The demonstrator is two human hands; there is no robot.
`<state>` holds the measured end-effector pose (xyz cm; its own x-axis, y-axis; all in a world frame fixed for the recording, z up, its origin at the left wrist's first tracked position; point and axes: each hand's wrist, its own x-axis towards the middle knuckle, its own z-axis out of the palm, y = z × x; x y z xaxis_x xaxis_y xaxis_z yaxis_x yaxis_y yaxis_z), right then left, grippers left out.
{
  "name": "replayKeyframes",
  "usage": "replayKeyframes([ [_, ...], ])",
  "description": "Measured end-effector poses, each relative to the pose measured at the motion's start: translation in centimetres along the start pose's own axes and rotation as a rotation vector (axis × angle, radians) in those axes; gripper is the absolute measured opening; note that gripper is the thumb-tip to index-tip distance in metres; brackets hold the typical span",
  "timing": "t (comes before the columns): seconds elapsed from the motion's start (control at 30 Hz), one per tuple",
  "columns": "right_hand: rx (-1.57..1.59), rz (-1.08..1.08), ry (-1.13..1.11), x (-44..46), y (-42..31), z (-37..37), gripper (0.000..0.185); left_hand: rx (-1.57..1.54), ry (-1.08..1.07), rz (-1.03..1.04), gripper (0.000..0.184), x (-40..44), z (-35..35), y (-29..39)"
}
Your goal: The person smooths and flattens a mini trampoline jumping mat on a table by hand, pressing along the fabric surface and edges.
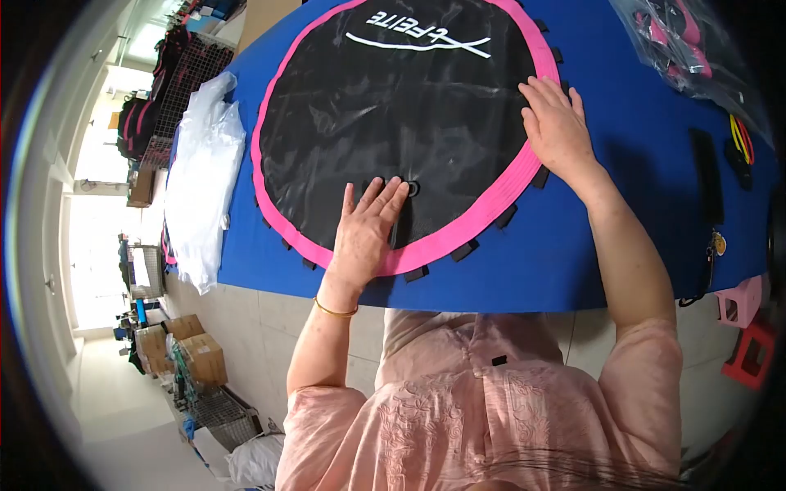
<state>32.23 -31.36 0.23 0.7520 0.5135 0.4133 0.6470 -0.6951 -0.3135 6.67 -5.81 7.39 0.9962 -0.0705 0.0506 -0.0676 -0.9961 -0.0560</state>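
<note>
Disc of black fabric, edged by a bright pink band, lay flat on the blue surface, its near edge close to the person. Short black tabs projected from the rim along the near and right sides. White lettering, underlined by a white stroke, was marked on the far part of the disc.

The left hand was laid palm down, fingers extended and slightly apart, across the near part of the disc. It gripped nothing that I could see; its fingertips reached close to a small black ring. A thin gold-coloured bangle encircled the wrist.

The right hand was also palm down and extended, thumb and little finger spread, placed over the right edge of the disc. It likewise had hold of nothing visible.

Translucent white plastic sheeting hung over the surface's left edge. Toward the far right stood or lay, I could not tell which, a clear plastic bag containing pink and black items. Nearer, on the right, a long black strip lay beside a yellow-and-red loop.
</note>
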Motion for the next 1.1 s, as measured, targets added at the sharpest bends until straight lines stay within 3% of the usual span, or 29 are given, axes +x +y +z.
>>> replayKeyframes([
  [0.1,0.023,-0.001,-0.005,-0.1,0.1,0.0,0.042,-0.048,-0.034,0.008,0.066,-2.3,-0.5,-1.1],
  [0.3,-0.002,0.007,-0.007,0.0,-0.1,0.2,0.042,-0.065,-0.106,-0.169,0.066,-8.3,-0.8,-1.6],
  [0.67,-0.046,-0.019,0.011,0.1,0.6,0.7,0.041,0.036,-0.016,-0.142,0.071,-1.7,0.6,-3.2],
  [0.83,-0.007,-0.019,0.024,0.0,0.5,0.6,0.041,-0.026,-0.021,-0.063,0.074,-4.2,0.3,-1.8],
  [1.1,-0.012,-0.043,0.02,0.1,0.3,0.4,0.04,-0.025,-0.078,-0.182,0.07,-7.1,0.1,1.0],
])
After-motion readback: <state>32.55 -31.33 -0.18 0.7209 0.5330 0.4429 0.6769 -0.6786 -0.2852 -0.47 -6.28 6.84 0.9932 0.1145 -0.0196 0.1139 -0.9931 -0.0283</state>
